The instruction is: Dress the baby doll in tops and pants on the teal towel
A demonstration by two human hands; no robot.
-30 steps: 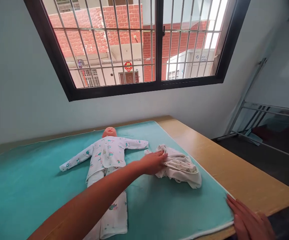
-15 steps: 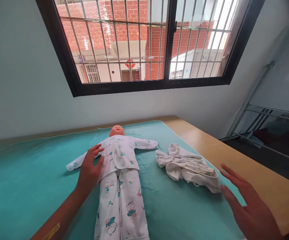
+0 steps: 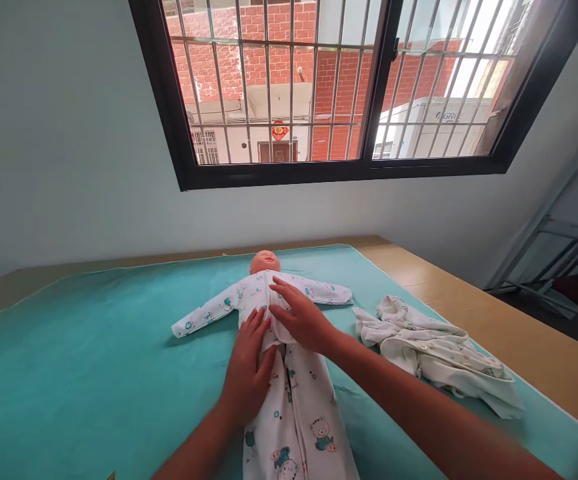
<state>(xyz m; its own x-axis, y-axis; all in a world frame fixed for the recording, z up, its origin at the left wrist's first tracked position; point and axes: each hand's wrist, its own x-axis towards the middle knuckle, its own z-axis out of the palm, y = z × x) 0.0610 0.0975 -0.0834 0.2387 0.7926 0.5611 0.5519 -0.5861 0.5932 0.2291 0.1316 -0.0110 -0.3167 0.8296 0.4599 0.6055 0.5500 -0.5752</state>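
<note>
Left hand (image 3: pixel 249 375) and right hand (image 3: pixel 305 321) hide part of the doll (image 3: pixel 265 261)'s printed jacket (image 3: pixel 255 287); the bottom edge crops its matching trousers (image 3: pixel 315 403). Folds conceal the crumpled garment (image 3: pixel 439 350)'s shape, while the top edge trims the window (image 3: pixel 279 175) and the right, a metal frame (image 3: pixel 521 257).

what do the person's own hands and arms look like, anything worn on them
The left hand and right hand are bare and slim-fingered: no gloves, and no rings that can be made out. The left forearm and right forearm show no sleeve, watch or bracelet as far as the picture reaches.
</note>
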